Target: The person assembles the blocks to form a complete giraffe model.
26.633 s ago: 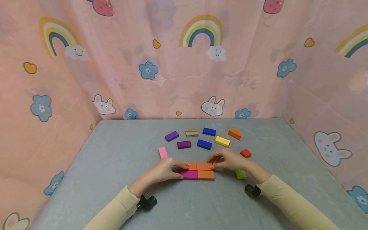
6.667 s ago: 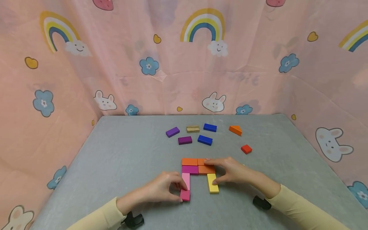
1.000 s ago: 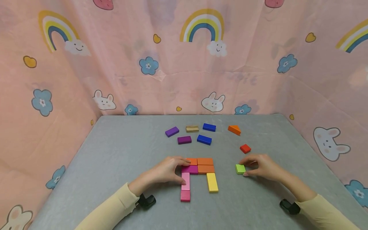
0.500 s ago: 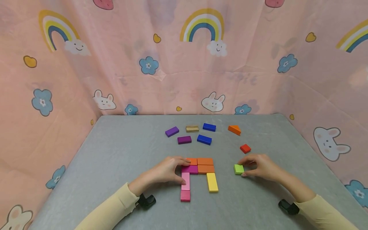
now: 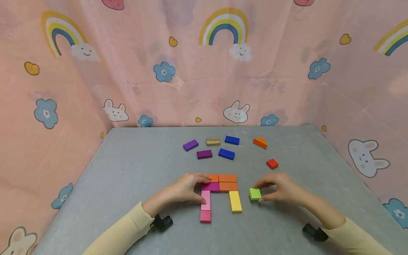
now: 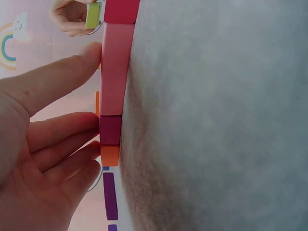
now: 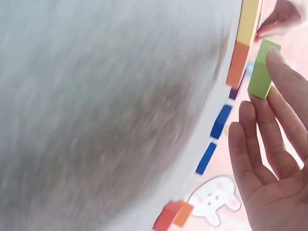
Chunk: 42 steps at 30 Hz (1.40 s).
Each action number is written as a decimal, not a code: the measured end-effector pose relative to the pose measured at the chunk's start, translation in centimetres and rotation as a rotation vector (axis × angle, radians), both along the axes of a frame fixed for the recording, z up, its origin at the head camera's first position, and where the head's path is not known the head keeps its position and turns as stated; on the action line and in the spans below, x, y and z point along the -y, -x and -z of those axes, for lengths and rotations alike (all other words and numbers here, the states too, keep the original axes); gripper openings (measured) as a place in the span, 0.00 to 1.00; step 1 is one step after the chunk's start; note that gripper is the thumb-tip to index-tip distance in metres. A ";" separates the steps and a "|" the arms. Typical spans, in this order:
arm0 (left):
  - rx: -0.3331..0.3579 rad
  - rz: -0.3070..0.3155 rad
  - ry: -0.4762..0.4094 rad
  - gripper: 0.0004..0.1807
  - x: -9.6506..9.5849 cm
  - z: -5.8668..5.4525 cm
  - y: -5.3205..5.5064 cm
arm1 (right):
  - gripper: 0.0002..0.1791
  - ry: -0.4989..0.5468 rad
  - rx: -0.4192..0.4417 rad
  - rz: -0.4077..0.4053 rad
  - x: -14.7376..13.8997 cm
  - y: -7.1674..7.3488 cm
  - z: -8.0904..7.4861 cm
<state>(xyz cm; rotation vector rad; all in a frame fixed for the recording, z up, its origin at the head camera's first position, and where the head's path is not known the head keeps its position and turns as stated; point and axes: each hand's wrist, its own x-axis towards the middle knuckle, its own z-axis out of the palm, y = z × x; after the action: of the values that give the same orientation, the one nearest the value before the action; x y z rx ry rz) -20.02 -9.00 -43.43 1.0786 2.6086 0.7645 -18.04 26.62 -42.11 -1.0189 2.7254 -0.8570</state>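
Fingers (image 5: 265, 180) of my right hand (image 5: 282, 188) are pinching the lime-green block (image 5: 254, 193), which I am holding above the grey surface (image 5: 143, 159), just right of the yellow block (image 5: 235, 201). Loosely extended, those of my left hand (image 5: 186, 187) are resting against the pale pink block (image 5: 207, 196), the magenta block (image 5: 213, 187) and an orange block (image 5: 213, 177).

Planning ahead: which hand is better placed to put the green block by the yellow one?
Probably the right hand: it pinches the green block near the yellow block, while the left hand touches the light pink block.
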 end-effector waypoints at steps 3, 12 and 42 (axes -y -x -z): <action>-0.006 0.005 0.001 0.33 0.0 0.0 0.0 | 0.20 0.003 0.004 -0.020 0.7 -0.3 -0.1; -0.008 0.011 -0.005 0.33 0.0 0.0 0.0 | 0.19 0.008 0.055 -0.070 2.7 -1.1 -0.2; -0.015 0.015 -0.009 0.33 0.1 0.0 0.0 | 0.18 0.075 0.165 -0.222 5.4 -2.3 0.7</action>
<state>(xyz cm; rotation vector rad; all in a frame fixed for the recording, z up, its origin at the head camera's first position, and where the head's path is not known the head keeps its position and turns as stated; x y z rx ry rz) -20.07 -9.07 -43.42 1.1092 2.6089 0.7686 -15.77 21.20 -42.84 -1.1804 2.4069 -0.9628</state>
